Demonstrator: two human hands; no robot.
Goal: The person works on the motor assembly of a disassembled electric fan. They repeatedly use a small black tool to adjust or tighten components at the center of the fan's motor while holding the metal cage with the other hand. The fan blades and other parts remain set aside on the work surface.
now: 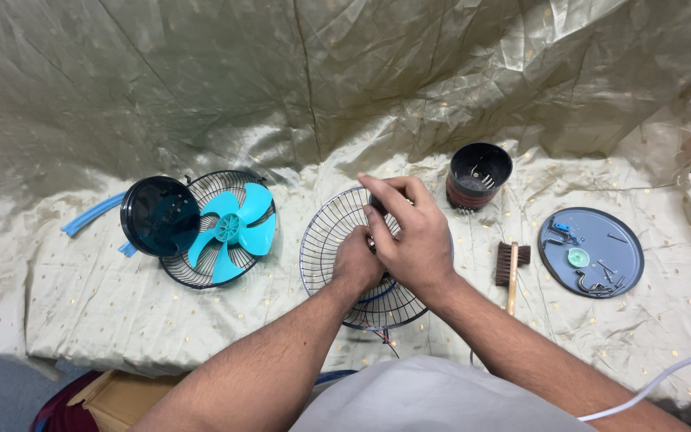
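A round black wire fan guard (325, 240) lies flat on the cloth in front of me. Both my hands are over its middle. My left hand (356, 262) is curled with its fingers closed on something at the guard's hub. My right hand (409, 228) lies over the left one, fingers wrapped round a dark part at the hub that the hands mostly hide. Thin wires stick out below the guard's near edge.
To the left lie a second wire guard (201, 276) with a turquoise fan blade (233, 228) and a black round cover (157, 216). A dark motor housing (477, 174) stands behind. A wooden brush (511, 268) and a grey disc (621, 240) with screws lie right.
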